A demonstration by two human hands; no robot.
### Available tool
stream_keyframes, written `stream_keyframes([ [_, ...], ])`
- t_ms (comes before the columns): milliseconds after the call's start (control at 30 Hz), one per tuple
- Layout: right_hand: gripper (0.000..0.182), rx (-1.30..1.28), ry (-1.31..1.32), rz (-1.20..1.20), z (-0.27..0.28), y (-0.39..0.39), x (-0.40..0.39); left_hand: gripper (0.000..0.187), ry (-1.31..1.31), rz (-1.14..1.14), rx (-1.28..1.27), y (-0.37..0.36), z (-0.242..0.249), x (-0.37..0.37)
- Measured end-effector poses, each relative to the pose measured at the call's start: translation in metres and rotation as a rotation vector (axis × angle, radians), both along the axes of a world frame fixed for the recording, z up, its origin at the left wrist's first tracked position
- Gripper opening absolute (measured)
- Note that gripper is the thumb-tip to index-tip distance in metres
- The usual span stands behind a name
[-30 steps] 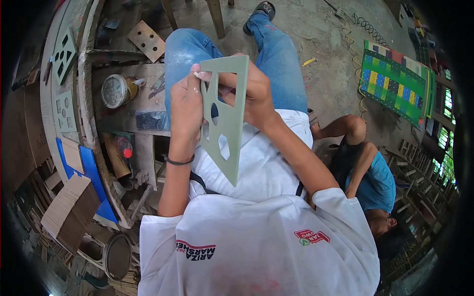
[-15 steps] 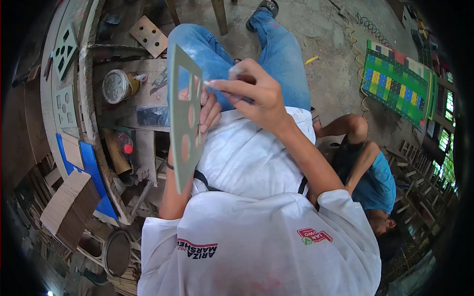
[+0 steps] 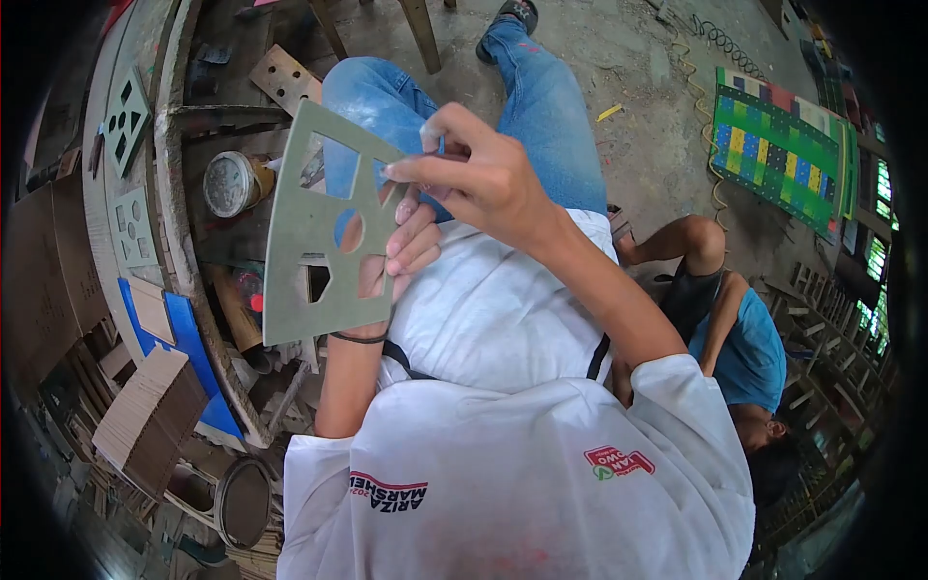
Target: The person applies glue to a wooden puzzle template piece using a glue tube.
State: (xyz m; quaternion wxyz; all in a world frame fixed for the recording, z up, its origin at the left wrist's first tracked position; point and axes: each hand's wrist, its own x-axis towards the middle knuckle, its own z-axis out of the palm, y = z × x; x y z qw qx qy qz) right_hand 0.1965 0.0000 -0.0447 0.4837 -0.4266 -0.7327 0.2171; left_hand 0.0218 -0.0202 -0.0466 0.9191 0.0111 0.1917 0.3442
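Far left, two cutout panels (image 3: 134, 230) lie on bench (image 3: 170, 145). Bucket (image 3: 229, 185) stands right of them. Next, grey panel (image 3: 290, 222), tilted up before my left thigh; my left hand (image 3: 414, 237) clamps its right edge, fingers curled. My right hand (image 3: 488, 184) bends fingers at panel's edge; can't tell if pinching. Rightward, crouched person (image 3: 739, 338).

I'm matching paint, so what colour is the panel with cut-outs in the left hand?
The panel is plain grey-green, best seen in the head view.

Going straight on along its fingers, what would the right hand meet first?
Probably the grey-green cut-out panel in the left hand; the right hand looks very near it, though depth is unclear.
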Motion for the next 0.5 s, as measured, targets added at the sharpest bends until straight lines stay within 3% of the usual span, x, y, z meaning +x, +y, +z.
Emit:
stream_keyframes([
  [200, 0.031, -0.169, 0.026, 0.061, -0.010, -0.011, 0.010, 0.030, 0.005, 0.045, 0.017, 0.005, -0.011, 0.006],
  [300, 0.033, -0.435, 0.391, -0.098, -0.006, -0.016, 0.007, 0.031, 0.024, 0.120, 0.134, 0.018, -0.016, 0.008],
  [433, 0.038, -0.562, 0.697, -0.151, -0.003, -0.025, -0.008, 0.030, -0.088, 0.136, 0.268, 0.036, -0.026, 0.018],
  [500, 0.039, -0.874, 0.919, -0.067, 0.012, -0.031, -0.003, 0.030, -0.093, 0.157, 0.318, 0.039, -0.027, 0.020],
])
